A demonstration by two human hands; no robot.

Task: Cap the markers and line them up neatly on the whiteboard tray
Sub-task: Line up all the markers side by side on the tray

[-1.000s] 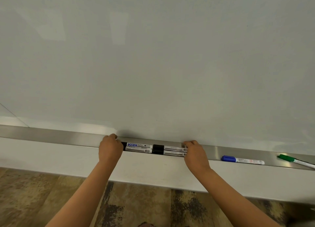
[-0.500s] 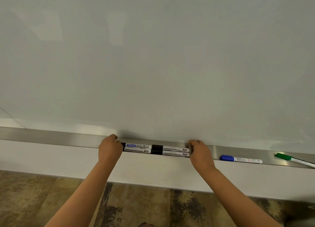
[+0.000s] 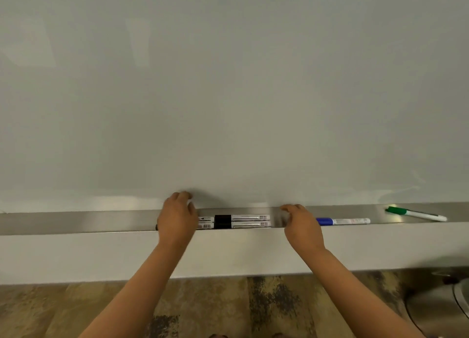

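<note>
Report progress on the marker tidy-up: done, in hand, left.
Done: the black markers lie capped, paired and parallel on the tray.
In hand: the left hand covers their left end; the right hand hovers, holding nothing.
Left: the blue marker lies apart; the green marker lies askew.

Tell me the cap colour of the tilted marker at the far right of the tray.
Green, on the tilted marker; head view.

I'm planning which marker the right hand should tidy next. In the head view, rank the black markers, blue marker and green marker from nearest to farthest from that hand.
1. Blue marker: just right of the right hand, lying along the tray.
2. Black markers: to its left, paired side by side; nearly as close.
3. Green marker: far right, lying askew.
</note>
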